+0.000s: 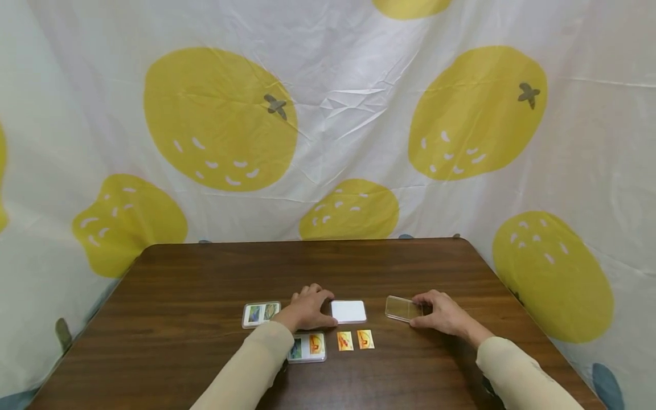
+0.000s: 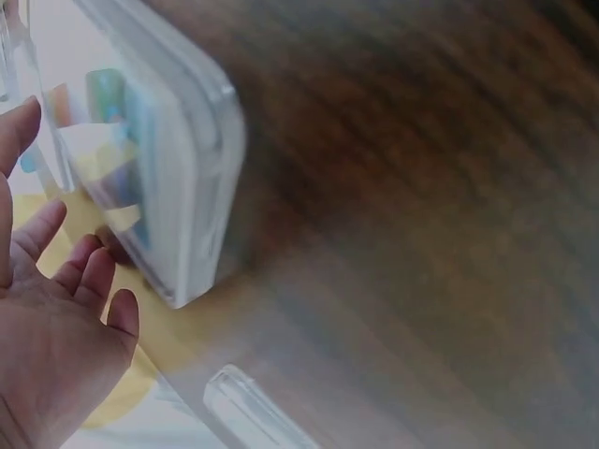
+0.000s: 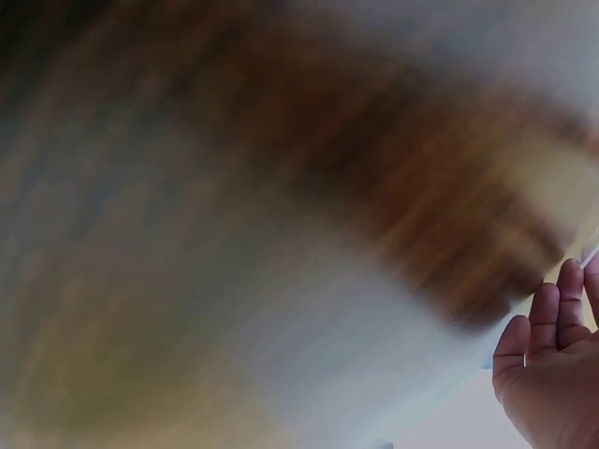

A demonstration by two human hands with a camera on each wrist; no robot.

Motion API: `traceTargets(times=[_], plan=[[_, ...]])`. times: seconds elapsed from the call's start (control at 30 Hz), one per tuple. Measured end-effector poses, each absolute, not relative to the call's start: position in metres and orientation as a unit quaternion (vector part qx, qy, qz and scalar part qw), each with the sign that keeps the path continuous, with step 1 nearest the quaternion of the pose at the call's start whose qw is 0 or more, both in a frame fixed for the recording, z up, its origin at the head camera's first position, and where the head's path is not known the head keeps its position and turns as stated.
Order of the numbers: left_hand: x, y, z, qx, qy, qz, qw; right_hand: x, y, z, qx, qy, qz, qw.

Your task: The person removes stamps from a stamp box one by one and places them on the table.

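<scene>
My left hand (image 1: 307, 310) spans the left end of a shallow rectangular case with a white face (image 1: 349, 312), thumb at its near corner and forefinger at its far corner. The other left fingers are loosely bent in the left wrist view. To the right, my right hand (image 1: 443, 313) pinches the right end of a clear plastic cover (image 1: 400, 308), which looks slightly tilted. Two small orange-and-yellow picture cards (image 1: 345, 341) lie side by side in front of the white case. In the right wrist view the cover is almost wholly out of frame.
A clear case with two pictures (image 1: 262, 314) lies left of my left hand. Another picture case (image 1: 307, 348) sits nearer, partly behind my left forearm. All rest on a dark wooden table (image 1: 195, 285); a lemon-patterned curtain (image 1: 348, 142) hangs behind its far edge.
</scene>
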State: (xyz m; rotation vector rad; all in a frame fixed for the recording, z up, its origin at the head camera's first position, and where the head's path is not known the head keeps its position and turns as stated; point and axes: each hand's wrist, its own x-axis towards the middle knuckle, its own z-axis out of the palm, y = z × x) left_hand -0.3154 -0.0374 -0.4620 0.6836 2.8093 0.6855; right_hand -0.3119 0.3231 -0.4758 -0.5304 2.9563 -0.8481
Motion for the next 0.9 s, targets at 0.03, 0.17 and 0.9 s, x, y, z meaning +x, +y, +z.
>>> traceTargets(times=[0.03, 0.17, 0.9], plan=[[-0.316, -0.037, -0.461, 0.228, 0.943, 0.229, 0.086, -0.312, 0.322, -0.475, -0.173, 0.946, -0.274, 0.012], [-0.317, -0.036, -0.455, 0.222, 0.943, 0.233, 0.09, -0.313, 0.318, -0.471, -0.181, 0.941, -0.284, 0.02], [-0.319, -0.011, -0.445, 0.266, 0.93, 0.243, 0.07, -0.313, 0.26, -0.447, -0.229, 0.929, -0.291, 0.013]])
